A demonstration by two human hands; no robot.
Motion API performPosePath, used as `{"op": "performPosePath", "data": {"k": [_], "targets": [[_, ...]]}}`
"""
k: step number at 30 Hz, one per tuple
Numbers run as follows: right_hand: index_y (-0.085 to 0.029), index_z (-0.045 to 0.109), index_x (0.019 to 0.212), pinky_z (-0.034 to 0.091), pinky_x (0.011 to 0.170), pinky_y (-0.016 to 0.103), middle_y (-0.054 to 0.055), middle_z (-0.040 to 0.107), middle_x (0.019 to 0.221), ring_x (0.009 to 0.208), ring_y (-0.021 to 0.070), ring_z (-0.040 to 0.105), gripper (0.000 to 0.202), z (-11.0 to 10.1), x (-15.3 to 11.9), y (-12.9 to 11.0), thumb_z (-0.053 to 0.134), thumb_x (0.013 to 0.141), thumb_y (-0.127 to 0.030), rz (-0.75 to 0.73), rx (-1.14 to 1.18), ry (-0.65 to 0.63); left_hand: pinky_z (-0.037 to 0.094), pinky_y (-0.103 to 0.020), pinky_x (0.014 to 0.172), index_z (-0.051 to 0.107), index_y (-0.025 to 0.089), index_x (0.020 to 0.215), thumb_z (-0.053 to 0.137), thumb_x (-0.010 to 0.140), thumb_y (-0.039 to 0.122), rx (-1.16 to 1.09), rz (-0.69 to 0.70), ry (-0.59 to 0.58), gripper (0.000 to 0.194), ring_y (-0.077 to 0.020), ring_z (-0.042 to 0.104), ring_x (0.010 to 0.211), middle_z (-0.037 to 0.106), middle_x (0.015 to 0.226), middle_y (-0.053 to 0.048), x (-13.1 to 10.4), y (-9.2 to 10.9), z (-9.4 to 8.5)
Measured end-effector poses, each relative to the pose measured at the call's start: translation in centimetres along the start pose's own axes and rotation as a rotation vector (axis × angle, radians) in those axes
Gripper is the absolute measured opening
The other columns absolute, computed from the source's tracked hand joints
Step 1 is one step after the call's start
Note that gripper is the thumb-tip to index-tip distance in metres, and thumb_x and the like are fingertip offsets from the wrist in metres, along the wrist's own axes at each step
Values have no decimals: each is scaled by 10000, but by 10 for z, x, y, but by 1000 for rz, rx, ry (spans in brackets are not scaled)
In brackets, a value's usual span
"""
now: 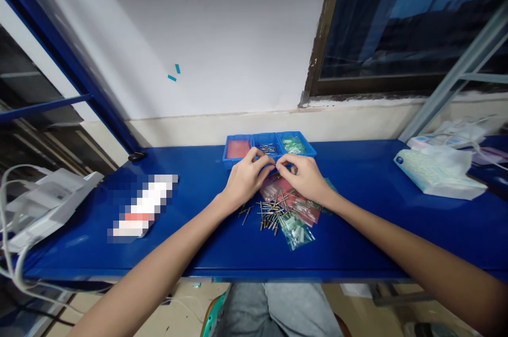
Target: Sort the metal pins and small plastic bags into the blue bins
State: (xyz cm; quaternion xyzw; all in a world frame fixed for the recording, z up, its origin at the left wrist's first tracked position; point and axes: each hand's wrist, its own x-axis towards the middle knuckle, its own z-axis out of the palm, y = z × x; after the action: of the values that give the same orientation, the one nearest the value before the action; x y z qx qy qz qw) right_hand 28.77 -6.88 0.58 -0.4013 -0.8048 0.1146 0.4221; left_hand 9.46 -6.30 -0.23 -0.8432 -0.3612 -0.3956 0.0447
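Note:
My left hand (pixel 246 177) and my right hand (pixel 305 177) meet fingertip to fingertip just in front of the blue bins, both pinched closed. Whatever lies between the fingers is too small to make out. Below them on the table is a loose pile of thin metal pins (pixel 270 214), some with brass-coloured ends. Pink plastic bags (pixel 307 209) lie partly under my right hand, and a clear green bag (pixel 296 232) with pale pieces inside overlaps the pile. Behind my hands, three joined blue bins hold pink bags (pixel 238 148), metal pins (pixel 266 149) and green bags (pixel 293 145).
A phone-like blurred object (pixel 146 207) lies on the blue table (pixel 357 242) to the left. White power strips and cables (pixel 55 202) sit at the far left edge. A tissue pack (pixel 436 170) stands on the right, below a grey metal post. The wall (pixel 222 51) rises behind.

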Motion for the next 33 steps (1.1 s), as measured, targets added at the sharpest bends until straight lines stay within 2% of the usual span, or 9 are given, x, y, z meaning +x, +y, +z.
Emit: {"op": "performPosePath", "data": {"k": [7,11,14,17,22,25,27,30,33], "targets": [[-212,668,880,457,665,306,22,719,837,727,161,625,94,0,-1,0,600,906,-272,6,62,2,531,-306,734,646,179,1034,538,993,229,-75,10,-12,125,-161,630,829,651,940,-43,-2,-4,4],[-213,650,1023,494,644,312,47,714,894,789,184,654,166,4,0,4,603,905,-320,112,216,-21,532,-307,727,561,170,1208,525,981,188,-192,-33,14,230,-152,625,788,655,894,-33,-1,0,2],[-207,642,1007,518,664,318,60,710,936,853,196,670,152,6,0,6,604,900,-308,134,331,-71,539,-306,751,518,171,1273,487,994,187,-242,-28,21,281,-156,628,834,653,933,-50,0,7,0],[-197,647,954,532,695,332,64,716,920,857,200,679,121,7,1,7,626,879,-290,150,399,-119,541,-304,772,555,171,1187,483,1000,206,-292,-22,10,203,-155,636,862,668,986,-65,1,11,-1],[-198,650,932,540,729,353,57,716,880,830,197,681,119,9,0,11,631,875,-301,169,432,-104,533,-267,723,606,179,982,568,968,238,-352,-98,36,71,-129,633,760,685,878,-27,2,9,2],[-202,660,923,522,703,342,48,713,859,795,191,669,120,6,-2,10,608,900,-308,136,334,-73,524,-254,706,618,181,922,604,954,255,-382,-144,47,82,-119,635,742,691,848,-11,2,6,4],[-208,669,923,505,727,346,41,713,863,794,189,654,128,2,-2,7,578,927,-297,59,181,-55,522,-255,706,622,180,936,598,957,254,-378,-152,32,80,-119,635,745,691,851,-10,2,4,4],[-206,680,920,471,839,381,56,709,900,893,216,620,186,-4,7,10,515,965,-280,-98,-98,-12,525,-281,738,608,168,1058,568,963,230,-292,-129,71,120,-137,626,805,675,958,-45,5,-2,0],[-193,693,946,438,918,423,97,701,970,1016,261,571,271,-4,29,20,446,990,-293,-147,-303,32,521,-316,798,570,152,1159,518,970,187,-179,-96,150,200,-151,601,851,631,1028,-76,9,-11,-10]]}}
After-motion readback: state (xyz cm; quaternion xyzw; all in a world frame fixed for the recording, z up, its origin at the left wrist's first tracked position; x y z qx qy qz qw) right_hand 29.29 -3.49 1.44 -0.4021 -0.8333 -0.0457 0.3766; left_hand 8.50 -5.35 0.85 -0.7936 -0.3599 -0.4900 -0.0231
